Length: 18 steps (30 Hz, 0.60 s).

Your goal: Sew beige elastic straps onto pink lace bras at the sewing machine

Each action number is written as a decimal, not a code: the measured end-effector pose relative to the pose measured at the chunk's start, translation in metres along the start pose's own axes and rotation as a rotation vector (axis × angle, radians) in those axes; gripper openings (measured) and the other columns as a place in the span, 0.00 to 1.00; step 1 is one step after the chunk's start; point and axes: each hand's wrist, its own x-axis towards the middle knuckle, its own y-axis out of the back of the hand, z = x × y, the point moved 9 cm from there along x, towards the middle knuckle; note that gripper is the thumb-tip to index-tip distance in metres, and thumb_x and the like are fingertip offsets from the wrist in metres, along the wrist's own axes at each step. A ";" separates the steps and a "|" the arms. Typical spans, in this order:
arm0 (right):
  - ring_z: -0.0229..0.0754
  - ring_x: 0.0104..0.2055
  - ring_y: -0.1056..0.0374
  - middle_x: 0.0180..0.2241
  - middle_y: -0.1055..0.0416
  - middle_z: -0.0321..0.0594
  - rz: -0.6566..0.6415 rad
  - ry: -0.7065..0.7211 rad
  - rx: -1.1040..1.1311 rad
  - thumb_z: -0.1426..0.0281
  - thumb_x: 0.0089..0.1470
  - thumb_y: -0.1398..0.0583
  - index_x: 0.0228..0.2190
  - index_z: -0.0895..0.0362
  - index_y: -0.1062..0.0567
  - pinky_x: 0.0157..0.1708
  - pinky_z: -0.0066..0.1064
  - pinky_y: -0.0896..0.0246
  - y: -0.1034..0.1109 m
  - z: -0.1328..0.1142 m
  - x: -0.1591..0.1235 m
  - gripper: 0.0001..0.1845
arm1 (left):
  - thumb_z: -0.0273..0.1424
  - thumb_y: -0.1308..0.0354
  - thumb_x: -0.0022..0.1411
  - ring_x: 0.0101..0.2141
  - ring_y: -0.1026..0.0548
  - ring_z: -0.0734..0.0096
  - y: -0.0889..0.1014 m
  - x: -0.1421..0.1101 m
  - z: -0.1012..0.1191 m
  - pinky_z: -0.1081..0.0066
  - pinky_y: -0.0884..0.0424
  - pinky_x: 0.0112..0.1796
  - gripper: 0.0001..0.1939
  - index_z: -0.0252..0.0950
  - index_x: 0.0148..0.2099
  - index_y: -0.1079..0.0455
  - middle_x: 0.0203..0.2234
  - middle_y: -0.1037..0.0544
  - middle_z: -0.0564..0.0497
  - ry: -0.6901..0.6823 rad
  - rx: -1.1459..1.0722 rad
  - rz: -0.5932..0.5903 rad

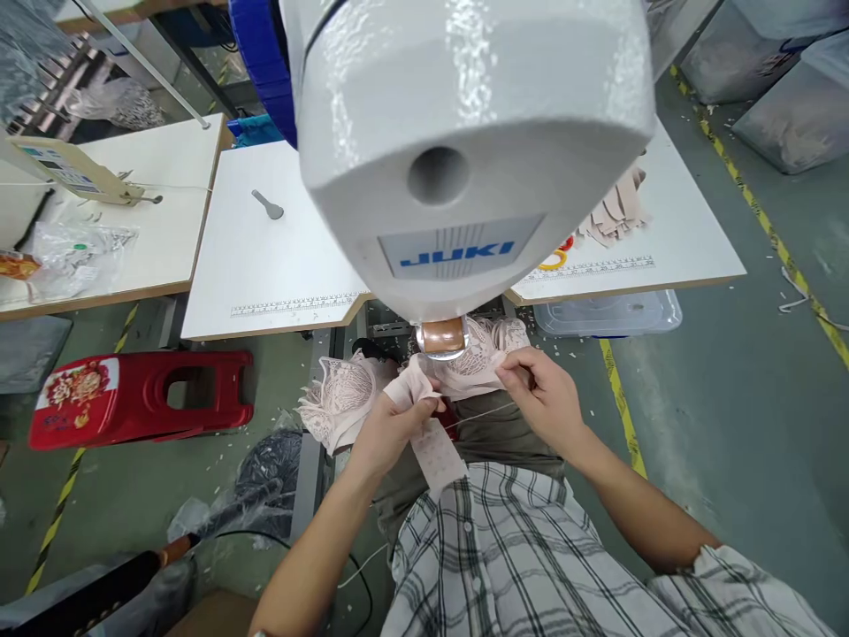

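A pale pink lace bra lies under the head of a white JUKI sewing machine. My left hand is closed, pinching a pink strap end of the bra just left of the machine's copper-coloured foot. My right hand is closed too, pinching the lace edge to the right of the foot. A thin thread runs between the two hands. A dotted fabric strip hangs down from my left hand over my lap.
White work tables with printed rulers flank the machine. A red plastic stool lies on the floor at left. A clear plastic bin sits under the right table, with pink fabric pieces on top. Yellow floor tape runs at right.
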 end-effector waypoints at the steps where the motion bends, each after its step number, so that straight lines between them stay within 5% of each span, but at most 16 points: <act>1: 0.39 0.28 0.36 0.29 0.29 0.37 -0.015 0.012 0.008 0.61 0.63 0.46 0.32 0.52 0.27 0.30 0.32 0.42 -0.002 -0.002 -0.002 0.12 | 0.42 0.31 0.52 0.25 0.30 0.74 0.004 0.001 0.000 0.73 0.33 0.30 0.19 0.35 0.40 0.27 0.28 0.23 0.51 -0.010 -0.020 0.041; 4: 0.41 0.32 0.32 0.33 0.26 0.39 -0.140 0.023 0.089 0.59 0.62 0.44 0.35 0.51 0.23 0.31 0.32 0.40 -0.023 -0.009 -0.007 0.13 | 0.39 0.34 0.54 0.22 0.33 0.75 0.002 0.003 -0.002 0.72 0.34 0.28 0.14 0.35 0.35 0.28 0.28 0.21 0.51 -0.025 0.059 0.086; 9: 0.37 0.26 0.37 0.29 0.28 0.38 -0.250 -0.042 0.250 0.54 0.56 0.38 0.34 0.54 0.21 0.27 0.31 0.43 -0.060 -0.016 -0.010 0.16 | 0.28 0.40 0.56 0.32 0.28 0.67 -0.010 -0.002 0.012 0.71 0.32 0.34 0.03 0.36 0.35 0.28 0.28 0.24 0.51 -0.197 0.348 0.138; 13: 0.37 0.28 0.37 0.28 0.29 0.36 -0.293 -0.186 0.378 0.60 0.55 0.39 0.30 0.55 0.23 0.29 0.30 0.43 -0.069 -0.008 -0.004 0.11 | 0.34 0.38 0.58 0.32 0.29 0.68 -0.015 -0.005 0.010 0.71 0.32 0.35 0.07 0.37 0.36 0.30 0.29 0.26 0.51 -0.174 0.316 0.072; 18: 0.35 0.25 0.40 0.23 0.33 0.32 -0.506 -0.341 0.559 0.60 0.52 0.38 0.28 0.56 0.25 0.26 0.28 0.44 -0.080 0.001 0.000 0.12 | 0.45 0.35 0.57 0.26 0.34 0.74 -0.013 -0.005 0.002 0.74 0.36 0.28 0.18 0.35 0.30 0.30 0.24 0.30 0.54 -0.113 0.156 -0.011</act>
